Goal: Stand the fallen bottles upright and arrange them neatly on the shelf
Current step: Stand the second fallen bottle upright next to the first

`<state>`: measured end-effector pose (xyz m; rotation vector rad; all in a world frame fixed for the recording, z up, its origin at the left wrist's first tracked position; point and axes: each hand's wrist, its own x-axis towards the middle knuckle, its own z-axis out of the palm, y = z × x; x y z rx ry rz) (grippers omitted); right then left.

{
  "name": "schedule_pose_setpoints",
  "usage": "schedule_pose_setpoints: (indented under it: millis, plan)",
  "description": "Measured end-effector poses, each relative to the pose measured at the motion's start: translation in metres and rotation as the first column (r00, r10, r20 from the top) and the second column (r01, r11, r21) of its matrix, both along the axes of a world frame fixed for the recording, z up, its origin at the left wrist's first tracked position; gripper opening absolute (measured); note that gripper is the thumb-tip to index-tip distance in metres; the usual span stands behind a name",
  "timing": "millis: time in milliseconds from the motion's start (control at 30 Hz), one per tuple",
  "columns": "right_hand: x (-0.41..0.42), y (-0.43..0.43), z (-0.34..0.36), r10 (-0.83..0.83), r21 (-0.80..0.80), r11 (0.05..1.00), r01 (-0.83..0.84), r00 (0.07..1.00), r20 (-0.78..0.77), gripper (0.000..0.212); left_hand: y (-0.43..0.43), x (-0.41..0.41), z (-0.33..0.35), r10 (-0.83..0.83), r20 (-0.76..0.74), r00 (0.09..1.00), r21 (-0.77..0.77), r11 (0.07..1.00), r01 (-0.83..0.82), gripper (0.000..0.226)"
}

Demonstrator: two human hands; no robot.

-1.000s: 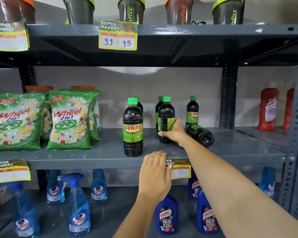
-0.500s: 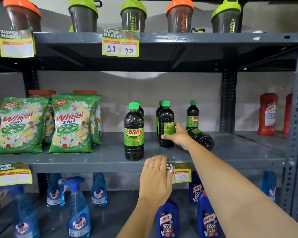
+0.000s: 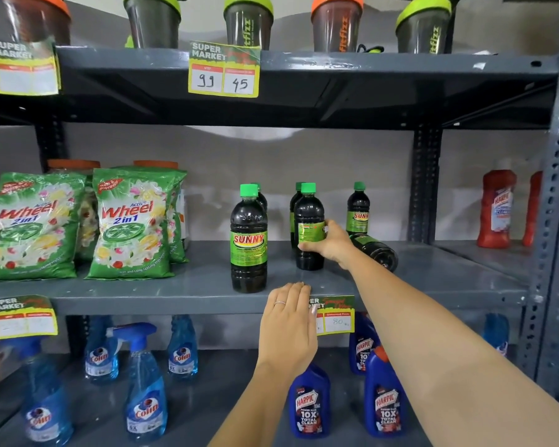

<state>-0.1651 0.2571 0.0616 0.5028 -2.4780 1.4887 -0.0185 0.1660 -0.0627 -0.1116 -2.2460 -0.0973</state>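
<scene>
Head view: the person's right arm stretches forward from the lower right, reaching across the middle shelf (image 3: 181,287). The right hand (image 3: 331,245) is wrapped around the label of an upright dark bottle (image 3: 309,227) with a green cap, thumb in front and fingers behind, and the bottle's base stands on the shelf. The left hand (image 3: 289,321) lies flat and open, palm down, with its fingertips on the shelf's near edge (a ring shows on one finger) and holds nothing. Just right of the gripped bottle, a fallen bottle (image 3: 376,251) lies on its side, base toward the camera. Left of it stands a nearer Sunny bottle (image 3: 248,240); another (image 3: 358,209) stands farther back on the right. Green detergent bags (image 3: 131,224) sit at the left. Blue spray bottles (image 3: 146,385) fill the lower shelf, and shaker cups (image 3: 248,22) line the top shelf.
</scene>
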Motion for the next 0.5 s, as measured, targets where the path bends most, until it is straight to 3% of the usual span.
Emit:
schedule_pose_setpoints:
  millis: [133, 267, 433, 500]
  plan:
    - [0.0033, -0.002, 0.0024, 0.036, -0.059, 0.998, -0.033, 0.998, 0.048, 0.086, -0.0004, 0.0001, 0.0, 0.001, 0.008, 1.0, -0.009, 1.0, -0.001, 0.041]
    - [0.0063, 0.0038, 0.0031, 0.122, -0.094, 0.989, -0.111, 0.986, 0.116, 0.06, 0.0005, 0.0004, 0.0001, 0.009, 0.004, 1.0, -0.01, 1.0, -0.009, 0.043]
    - [0.0055, -0.0002, -0.0035, 0.012, -0.032, 0.999, -0.012, 1.0, 0.021, 0.083, 0.0003, 0.0002, -0.0001, 0.01, 0.013, 1.0, -0.005, 1.0, -0.01, 0.044]
    - [0.0077, -0.0012, -0.0037, 0.051, -0.075, 0.996, -0.048, 0.998, 0.036, 0.081, 0.0003, 0.0007, 0.0005, 0.008, 0.011, 1.0, -0.007, 1.0, -0.008, 0.044]
